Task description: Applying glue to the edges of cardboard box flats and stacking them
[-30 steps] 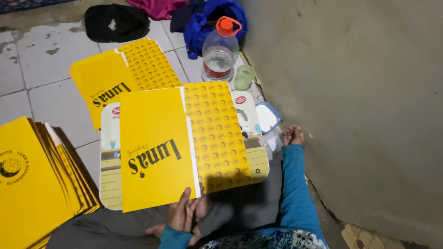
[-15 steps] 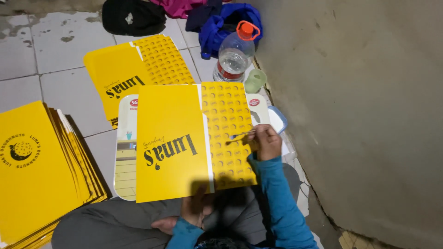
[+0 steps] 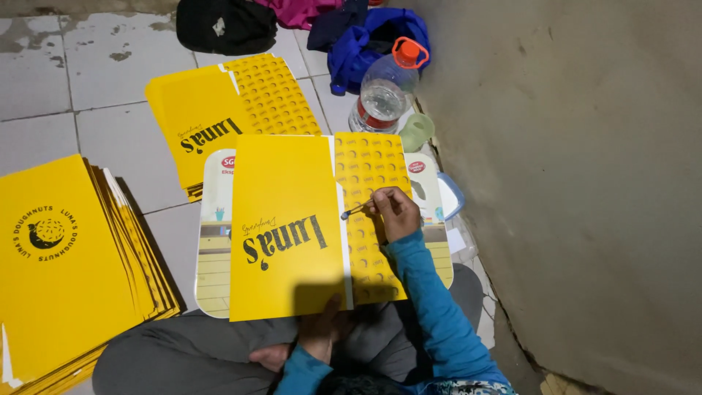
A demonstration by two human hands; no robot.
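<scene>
Right hand (image 3: 398, 213) now nearer the white strip, pinching a small brush (image 3: 355, 211), left hand (image 3: 319, 333) gripping yellow sheet (image 3: 285, 219) edge

Dim overhead light, soft shadows, slight blur.

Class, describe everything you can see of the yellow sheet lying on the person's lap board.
The yellow sheet is flat, thin card, it seems, with black lettering on its plain left panel and a dotted pattern on its narrower right panel, split by a pale strip. It lies on a white board across the lap. The left hand holds its near edge; the right hand rests on the patterned panel, holding a small brush whose tip meets the strip.
</scene>
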